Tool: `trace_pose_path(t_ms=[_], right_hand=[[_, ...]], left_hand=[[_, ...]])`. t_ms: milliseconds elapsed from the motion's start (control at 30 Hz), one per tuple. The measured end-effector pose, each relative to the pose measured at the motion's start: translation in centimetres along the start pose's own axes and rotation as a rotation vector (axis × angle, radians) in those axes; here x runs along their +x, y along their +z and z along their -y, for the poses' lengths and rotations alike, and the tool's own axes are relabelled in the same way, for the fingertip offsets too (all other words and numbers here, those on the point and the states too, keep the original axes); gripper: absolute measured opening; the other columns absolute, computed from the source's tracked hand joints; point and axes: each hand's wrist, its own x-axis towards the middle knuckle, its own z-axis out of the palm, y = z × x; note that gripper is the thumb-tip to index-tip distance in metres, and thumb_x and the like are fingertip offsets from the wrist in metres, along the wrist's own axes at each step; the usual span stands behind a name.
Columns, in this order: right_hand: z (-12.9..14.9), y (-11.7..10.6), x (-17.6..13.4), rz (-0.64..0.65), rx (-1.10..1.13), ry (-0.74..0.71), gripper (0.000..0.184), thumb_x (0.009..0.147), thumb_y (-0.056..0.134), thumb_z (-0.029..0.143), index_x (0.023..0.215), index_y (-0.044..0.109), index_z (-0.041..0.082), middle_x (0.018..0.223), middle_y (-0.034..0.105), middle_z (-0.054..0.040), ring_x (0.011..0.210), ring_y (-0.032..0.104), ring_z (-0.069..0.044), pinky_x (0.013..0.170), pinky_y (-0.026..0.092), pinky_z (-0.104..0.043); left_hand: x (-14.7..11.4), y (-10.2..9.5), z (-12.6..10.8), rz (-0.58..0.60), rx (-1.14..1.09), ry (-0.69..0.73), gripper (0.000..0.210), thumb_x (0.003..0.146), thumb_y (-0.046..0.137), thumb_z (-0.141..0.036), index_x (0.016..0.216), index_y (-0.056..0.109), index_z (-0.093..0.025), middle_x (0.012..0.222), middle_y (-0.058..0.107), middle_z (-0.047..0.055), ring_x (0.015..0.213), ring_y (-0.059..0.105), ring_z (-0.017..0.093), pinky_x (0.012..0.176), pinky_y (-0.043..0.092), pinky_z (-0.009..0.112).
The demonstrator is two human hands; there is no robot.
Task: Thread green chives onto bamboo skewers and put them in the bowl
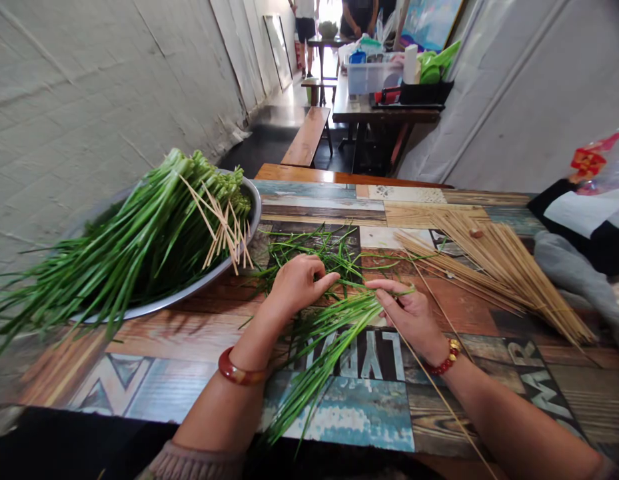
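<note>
A small bunch of garlic chives (pixel 334 340) fans toward the table's near edge. My right hand (pixel 414 317) pinches its pale end between thumb and fingers. A thin bamboo skewer (pixel 434 390) runs from under that hand to the lower right; whether it is gripped too I cannot tell. Left of it, my left hand (pixel 299 283) hovers above loose chive stalks (pixel 329 247), thumb apart from its bent fingers, with nothing visible in it. A metal basin (pixel 254 200) at the left carries heaped chives (pixel 134 233), with several skewer ends poking out of them.
Many bare bamboo skewers (pixel 509 267) lie spread on the patterned tabletop (pixel 189 373) at the right. Beyond the table stand a wooden bench (pixel 309 137) and another table with a plastic bin (pixel 374 75). Grey cloth (pixel 562 263) lies at the right edge. Two people stand far back.
</note>
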Motion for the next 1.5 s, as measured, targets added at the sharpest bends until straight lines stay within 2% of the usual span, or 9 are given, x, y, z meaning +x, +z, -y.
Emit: trace_pose_path(t_ms=[133,367,633,800,900,1033,1200,1333,1500], right_hand=[[0.3,0.1,0.0,0.010,-0.017,-0.005,0.030,0.087,0.053,0.039,0.101,0.070,0.019,0.060,0.058,0.0022,0.043,0.049,-0.008,0.040,0.040,-0.019],[0.6,0.2,-0.1,0.043,-0.036,-0.040,0.027,0.087,0.054,0.036,0.104,0.069,0.021,0.072,0.066,-0.0006,0.046,0.054,-0.009,0.042,0.045,-0.020],[0.9,0.4,0.2,-0.017,0.031,0.054,0.048,0.083,0.056,0.034,0.128,0.052,0.018,0.071,0.062,-0.0014,0.046,0.050,-0.010,0.037,0.043,-0.022],[0.4,0.2,0.2,0.019,-0.007,0.060,0.038,0.086,0.054,0.035,0.118,0.059,0.017,0.071,0.062,-0.0009,0.043,0.047,-0.009,0.038,0.039,-0.022],[0.2,-0.2,0.3,0.030,-0.173,-0.041,0.027,0.089,0.052,0.035,0.105,0.067,0.019,0.069,0.063,-0.0009,0.051,0.055,-0.012,0.048,0.045,-0.024],[0.4,-0.9,0.9,-0.089,-0.352,-0.333,0.019,0.091,0.051,0.027,0.094,0.068,0.021,0.091,0.067,-0.0062,0.086,0.062,-0.019,0.076,0.050,-0.032],[0.7,-1.4,1.1,-0.301,-0.415,-0.483,0.016,0.091,0.051,0.021,0.102,0.063,0.021,0.098,0.063,-0.0080,0.089,0.059,-0.019,0.077,0.049,-0.034],[0.6,-1.8,0.9,-0.222,-0.620,-0.626,0.026,0.089,0.055,0.018,0.114,0.062,0.023,0.102,0.065,-0.0071,0.095,0.058,-0.020,0.083,0.045,-0.037],[0.6,-2.2,0.8,-0.181,-0.859,-0.731,0.017,0.086,0.061,0.016,0.100,0.067,0.023,0.088,0.069,-0.0024,0.085,0.058,-0.020,0.078,0.040,-0.036]], left_hand=[[0.0,-0.6,-1.5,-0.224,-0.236,0.076,0.015,0.079,0.064,-0.031,0.087,0.069,-0.020,0.110,0.065,0.009,0.107,0.056,0.023,0.097,0.038,0.036],[-0.8,1.4,-3.9,0.183,-0.553,0.045,0.019,0.080,0.060,-0.019,0.097,0.069,-0.017,0.083,0.070,0.004,0.074,0.062,0.014,0.070,0.046,0.024],[-0.4,1.6,-3.4,0.116,-0.691,-0.216,0.022,0.076,0.062,-0.023,0.093,0.072,-0.013,0.069,0.065,0.001,0.058,0.053,0.010,0.055,0.040,0.021],[-0.2,1.4,-3.0,0.093,-0.737,-0.218,0.016,0.077,0.060,-0.026,0.074,0.069,-0.013,0.069,0.064,0.002,0.064,0.055,0.011,0.060,0.041,0.021],[-0.2,1.4,-3.0,0.111,-0.738,-0.211,0.018,0.079,0.058,-0.028,0.072,0.065,-0.013,0.065,0.059,0.000,0.060,0.050,0.010,0.057,0.038,0.020],[-0.2,1.3,-3.2,0.148,-0.703,-0.195,0.021,0.079,0.057,-0.030,0.068,0.061,-0.012,0.063,0.055,-0.001,0.057,0.045,0.008,0.055,0.034,0.019],[-0.2,1.5,-3.4,0.126,-0.606,-0.142,0.016,0.079,0.057,-0.023,0.068,0.061,-0.012,0.064,0.057,0.000,0.060,0.048,0.009,0.058,0.036,0.020],[-0.3,1.4,-3.7,0.118,-0.502,-0.057,0.013,0.078,0.055,-0.016,0.067,0.061,-0.012,0.067,0.060,0.001,0.064,0.052,0.010,0.062,0.038,0.021],[-0.7,1.6,-4.1,0.127,-0.469,0.008,0.012,0.079,0.056,-0.015,0.069,0.062,-0.012,0.070,0.062,0.002,0.067,0.054,0.011,0.065,0.040,0.021]])
